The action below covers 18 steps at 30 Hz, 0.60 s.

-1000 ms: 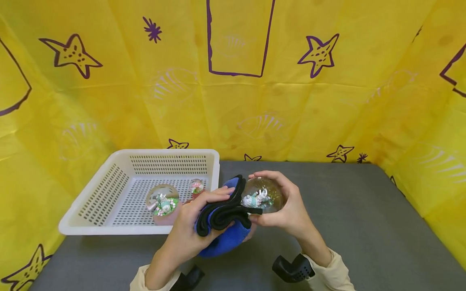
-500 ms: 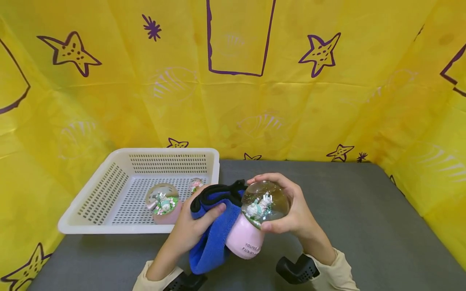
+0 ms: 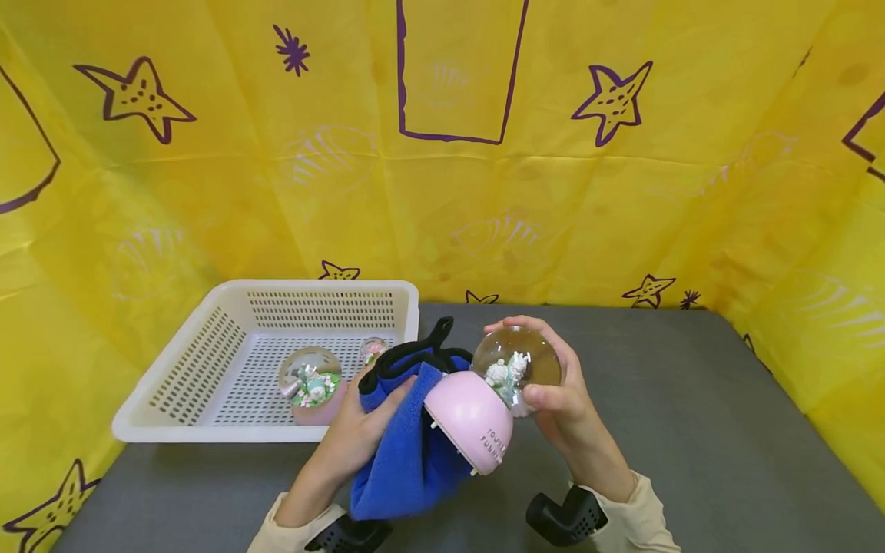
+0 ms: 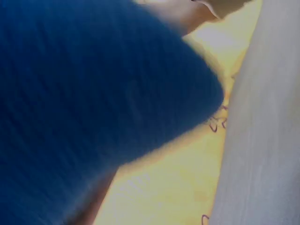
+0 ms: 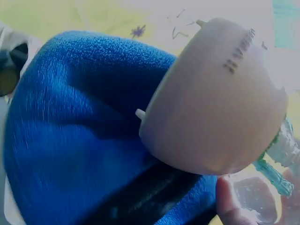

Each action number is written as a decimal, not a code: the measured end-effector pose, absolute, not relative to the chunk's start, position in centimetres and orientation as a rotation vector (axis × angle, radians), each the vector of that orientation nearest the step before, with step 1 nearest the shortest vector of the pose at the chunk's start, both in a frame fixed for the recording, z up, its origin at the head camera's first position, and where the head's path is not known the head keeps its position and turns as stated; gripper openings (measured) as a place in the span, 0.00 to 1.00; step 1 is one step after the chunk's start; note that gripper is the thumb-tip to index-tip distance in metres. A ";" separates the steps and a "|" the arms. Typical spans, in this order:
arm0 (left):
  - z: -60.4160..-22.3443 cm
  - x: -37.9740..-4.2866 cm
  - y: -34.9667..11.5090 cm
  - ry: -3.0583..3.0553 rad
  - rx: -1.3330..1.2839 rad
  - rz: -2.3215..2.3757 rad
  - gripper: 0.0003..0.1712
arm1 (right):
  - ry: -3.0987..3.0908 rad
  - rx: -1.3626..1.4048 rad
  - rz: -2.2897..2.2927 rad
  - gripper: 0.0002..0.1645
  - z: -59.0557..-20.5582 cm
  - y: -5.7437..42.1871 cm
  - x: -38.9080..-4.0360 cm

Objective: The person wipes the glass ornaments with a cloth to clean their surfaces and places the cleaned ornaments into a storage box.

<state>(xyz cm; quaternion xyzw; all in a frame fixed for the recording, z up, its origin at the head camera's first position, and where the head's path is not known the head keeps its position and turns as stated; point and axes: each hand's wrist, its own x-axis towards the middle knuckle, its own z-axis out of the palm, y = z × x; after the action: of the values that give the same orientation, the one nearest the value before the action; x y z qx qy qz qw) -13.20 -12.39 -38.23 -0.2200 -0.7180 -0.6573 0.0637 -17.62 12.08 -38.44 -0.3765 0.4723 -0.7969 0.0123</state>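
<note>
A snow globe (image 3: 477, 418) with a pink base and small white figures inside is tilted in front of me, its base turned down and left. My right hand (image 3: 563, 384) grips it by the clear ball, thumb on the near side. In my left hand (image 3: 359, 430) is a bunched blue cloth (image 3: 408, 468) with black edging, its folds right against the pink base. The right wrist view shows raised lettering and small feet on the base (image 5: 215, 98), beside the cloth (image 5: 84, 131). Blurred cloth (image 4: 103, 84) fills much of the left wrist view and hides the left fingers.
A white perforated plastic basket (image 3: 221, 436) stands at the left on the grey table (image 3: 677, 430). It holds another pink-based snow globe (image 3: 314, 388) and a smaller one (image 3: 373, 349), partly hidden by the cloth and left hand. A yellow patterned sheet (image 3: 442, 215) hangs behind and at the sides.
The snow globe has turned so that its pink base, earlier covered by the cloth, shows with its underside toward the lower left. The cloth has drawn off to the left and hangs lower.
</note>
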 end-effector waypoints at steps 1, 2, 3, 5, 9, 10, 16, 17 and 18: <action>-38.1 -13.2 -12.4 -2.136 -0.688 -1.940 0.17 | 1.497 -1.163 -2.485 0.31 -38.3 12.1 -17.5; -38.0 -13.2 -12.3 -2.109 -0.719 -1.870 0.16 | 1.526 -1.163 -2.477 0.32 -38.2 12.2 -17.4; -37.9 -13.1 -12.3 -2.086 -0.751 -1.797 0.15 | 1.558 -1.167 -2.464 0.32 -38.1 12.2 -17.4; -37.5 -12.9 -12.3 -2.031 -0.823 -1.699 0.15 | 1.617 -1.162 -2.433 0.33 -37.8 12.4 -17.3; -36.9 -12.4 -12.1 -1.959 -0.999 -1.593 0.22 | 1.667 -1.241 -2.371 0.35 -37.7 12.4 -17.4; -36.8 -12.2 -12.0 -1.956 -1.034 -1.558 0.24 | 1.681 -1.276 -2.355 0.35 -37.7 12.4 -17.5; -36.9 -11.9 -11.8 -2.124 -0.941 -1.446 0.25 | 1.818 -1.513 -2.233 0.41 -37.8 12.1 -17.7; -37.0 -12.0 -11.9 -2.162 -0.897 -1.484 0.23 | 1.836 -1.532 -2.217 0.42 -37.8 12.1 -17.6; -37.1 -12.2 -12.0 -2.198 -0.860 -1.534 0.22 | 1.840 -1.547 -2.206 0.42 -37.8 12.0 -17.5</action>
<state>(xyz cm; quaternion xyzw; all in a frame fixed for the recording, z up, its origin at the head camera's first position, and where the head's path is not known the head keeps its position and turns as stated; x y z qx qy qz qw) -12.19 -11.97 -37.11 -0.3013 -0.7705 -0.5378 0.1624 -17.54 12.03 -37.75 -0.4732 0.5630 -0.6749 -0.0605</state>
